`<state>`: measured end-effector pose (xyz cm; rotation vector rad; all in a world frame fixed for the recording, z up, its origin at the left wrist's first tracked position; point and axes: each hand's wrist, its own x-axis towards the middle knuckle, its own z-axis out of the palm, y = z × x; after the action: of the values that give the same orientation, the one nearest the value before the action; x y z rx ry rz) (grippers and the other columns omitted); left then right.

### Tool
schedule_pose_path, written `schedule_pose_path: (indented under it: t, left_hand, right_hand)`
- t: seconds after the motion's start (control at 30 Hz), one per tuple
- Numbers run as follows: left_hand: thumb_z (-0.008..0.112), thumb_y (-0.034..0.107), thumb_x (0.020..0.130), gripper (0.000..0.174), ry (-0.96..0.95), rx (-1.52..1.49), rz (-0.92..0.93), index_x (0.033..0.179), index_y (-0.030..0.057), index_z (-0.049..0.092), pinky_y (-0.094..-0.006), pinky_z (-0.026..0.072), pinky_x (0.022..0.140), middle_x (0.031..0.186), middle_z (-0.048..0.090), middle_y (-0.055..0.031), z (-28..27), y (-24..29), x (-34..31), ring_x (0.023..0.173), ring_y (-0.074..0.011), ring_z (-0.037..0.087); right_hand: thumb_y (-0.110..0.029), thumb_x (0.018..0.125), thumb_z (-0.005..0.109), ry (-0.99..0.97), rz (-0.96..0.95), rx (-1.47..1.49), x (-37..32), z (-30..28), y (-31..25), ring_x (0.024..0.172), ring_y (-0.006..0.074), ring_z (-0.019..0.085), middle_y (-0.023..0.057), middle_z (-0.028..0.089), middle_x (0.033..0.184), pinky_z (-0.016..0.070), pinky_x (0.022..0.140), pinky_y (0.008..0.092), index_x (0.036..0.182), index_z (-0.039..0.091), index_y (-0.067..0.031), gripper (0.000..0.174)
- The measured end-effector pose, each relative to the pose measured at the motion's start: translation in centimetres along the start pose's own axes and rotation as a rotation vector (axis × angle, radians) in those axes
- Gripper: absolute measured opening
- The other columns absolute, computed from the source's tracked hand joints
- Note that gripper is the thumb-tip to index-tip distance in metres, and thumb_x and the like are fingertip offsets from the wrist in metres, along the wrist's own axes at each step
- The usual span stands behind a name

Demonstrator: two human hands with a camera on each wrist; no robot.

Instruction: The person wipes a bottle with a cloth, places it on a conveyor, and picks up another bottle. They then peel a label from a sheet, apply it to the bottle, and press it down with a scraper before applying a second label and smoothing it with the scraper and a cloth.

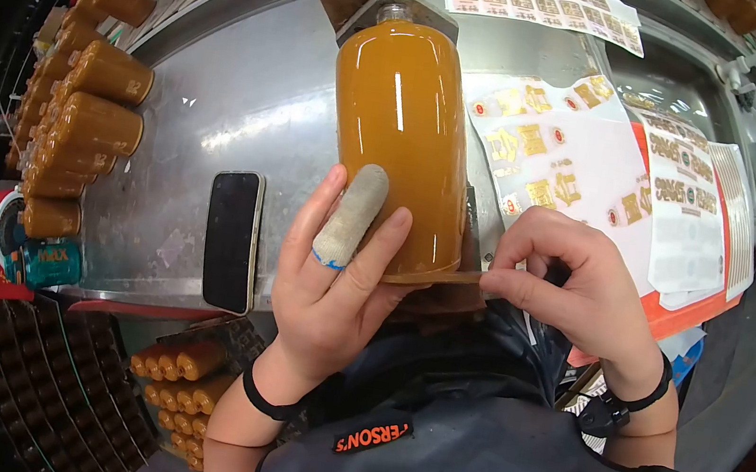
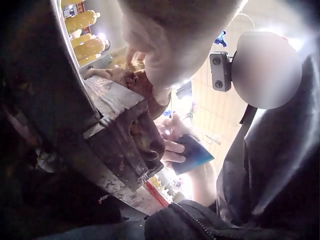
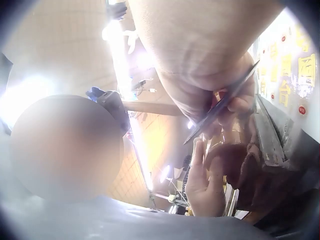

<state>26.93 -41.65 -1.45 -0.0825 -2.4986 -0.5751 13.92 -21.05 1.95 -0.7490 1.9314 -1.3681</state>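
A big amber-brown bottle lies on its side, neck away from me and base towards my body. My left hand rests on its base end with the fingers laid straight along it; one finger wears a grey fabric finger cot. Beside the base, at the right, is my right hand, its fingers curled in. A thin dark flat scraper-like piece is held in that hand's fingers; the right wrist view shows the same dark piece edge-on. From the head view it is hidden under the hand.
A phone lies left of the bottle on the metal table. Sheets of gold decals and a printed sheet lie right, over an orange board. Several amber bottles line the left edge, near a green can.
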Motion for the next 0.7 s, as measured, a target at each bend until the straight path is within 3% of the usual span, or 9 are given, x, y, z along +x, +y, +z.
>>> schedule_pose_path:
  t: [0.1,0.17,0.6,0.7]
  left_hand:
    - [0.083,0.018,0.072,0.056,0.021,-0.025,-0.007,0.125,0.0052,0.068,-0.0464,0.0483,0.105,0.133,0.06,-0.019,0.1,-0.2,-0.2,0.129,-0.042,0.052]
    - [0.084,0.019,0.073,0.056,0.031,-0.037,-0.018,0.124,0.0044,0.067,-0.0469,0.0481,0.105,0.133,0.06,-0.0196,0.2,-0.3,-0.4,0.129,-0.0426,0.052]
    - [0.084,0.027,0.077,0.064,0.024,-0.2,-0.168,0.131,0.0004,0.061,-0.048,0.0472,0.104,0.135,0.057,-0.0257,0.8,-0.9,-2.1,0.128,-0.0459,0.053]
    - [0.081,0.027,0.082,0.059,0.084,-0.23,-0.182,0.13,0.0006,0.061,-0.0467,0.0486,0.102,0.131,0.06,-0.0253,1.3,-0.9,-2.6,0.123,-0.0443,0.057]
  right_hand:
    - [-0.016,0.084,0.077,-0.015,0.019,-0.047,0.2,0.0,0.2,0.057,0.0081,0.044,0.0001,0.059,0.077,0.0359,0.054,0.0248,0.082,0.068,-0.0053,0.014]
    - [-0.006,0.084,0.074,-0.023,0.083,0.037,0.4,0.3,0.0,0.063,0.0054,0.041,-0.0017,0.058,0.079,0.0329,0.06,0.0226,0.082,0.067,-0.0028,0.008]
    - [-0.008,0.084,0.077,-0.04,0.105,0.056,1.5,1.2,0.4,0.062,0.0038,0.042,-0.0029,0.056,0.079,0.0336,0.057,0.0221,0.083,0.068,-0.0036,0.01]
    - [-0.009,0.084,0.078,-0.048,0.103,0.051,1.6,1.3,0.5,0.063,0.0036,0.043,-0.003,0.056,0.078,0.034,0.057,0.0222,0.082,0.067,-0.0038,0.012]
